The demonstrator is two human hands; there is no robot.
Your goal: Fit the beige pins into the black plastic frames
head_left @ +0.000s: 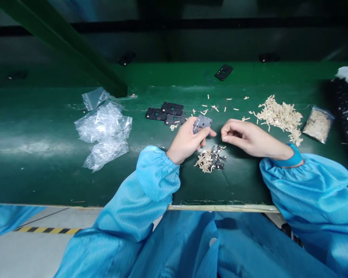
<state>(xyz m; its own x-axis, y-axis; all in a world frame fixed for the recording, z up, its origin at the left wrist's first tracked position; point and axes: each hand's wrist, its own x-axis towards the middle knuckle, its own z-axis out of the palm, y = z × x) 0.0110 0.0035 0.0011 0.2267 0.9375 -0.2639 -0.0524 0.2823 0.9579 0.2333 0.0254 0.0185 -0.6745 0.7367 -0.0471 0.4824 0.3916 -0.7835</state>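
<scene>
My left hand point(188, 139) grips a small grey flat plate with cutouts point(203, 122), held tilted above the green table. Close to its right, my right hand point(243, 136) is closed in a pinch, thumb against fingertips; whatever it holds is too small to name. Below and between both hands lies a mixed heap of small beige and black strips point(209, 159). Several black plates with cutouts point(173, 109) lie just beyond my left hand, partly overlapping. Loose beige strips point(215, 108) are scattered past my fingertips.
A large pile of beige strips point(280, 114) and a filled zip bag point(318, 124) are on the right. Clear plastic bags point(103, 123) lie left. A green post point(104, 73) rises behind them. A dark plate point(223, 72) lies farther back; a black ridged object point(345, 112) borders the right.
</scene>
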